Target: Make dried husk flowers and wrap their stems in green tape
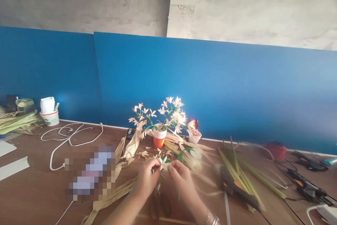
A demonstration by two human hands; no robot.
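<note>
Could not make out the pixelated object point(91, 172) at lower left of the frame. Saw the pale flower point(164, 164) at lower centre only in part, behind the left hand point(147, 178) and right hand point(181, 177). Found both forearms point(126, 206) cut off by the bottom edge. Lost the dark shape point(165, 204) between them to blur, likewise the pale smear point(196, 161) right of centre. Noticed white sheets point(12, 169) cropped at left.

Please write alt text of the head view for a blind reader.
A person's left hand and right hand pinch a pale star-shaped flower above a brown table. Behind it, stacked paper cups hold similar flowers; dried corn husks lie around, a glue gun to the right.
</note>
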